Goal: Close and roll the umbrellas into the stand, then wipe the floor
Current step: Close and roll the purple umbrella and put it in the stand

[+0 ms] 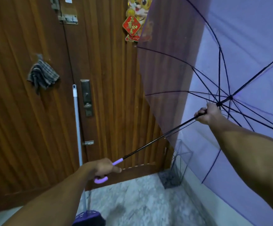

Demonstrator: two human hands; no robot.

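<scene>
An open translucent purple umbrella (pixel 197 66) fills the right side, its black ribs spread out. My left hand (pixel 102 168) grips its curved lilac handle (pixel 100 179) low in the middle. My right hand (pixel 208 113) is curled round the black shaft (pixel 158 138) just below the runner where the ribs meet. A wire umbrella stand (pixel 173 173) sits on the floor in the corner by the door, seen partly through the canopy. A mop with a pale pole (pixel 77 121) leans on the door, its purple head (pixel 88 218) at the bottom edge.
A wooden door (pixel 113 79) with a metal lock plate (pixel 87 97) faces me. A checked cloth (pixel 42 75) hangs on the wooden panel to the left. A red and gold tiger decoration (pixel 135 18) hangs high on the door. The floor (pixel 140 203) is grey marbled tile.
</scene>
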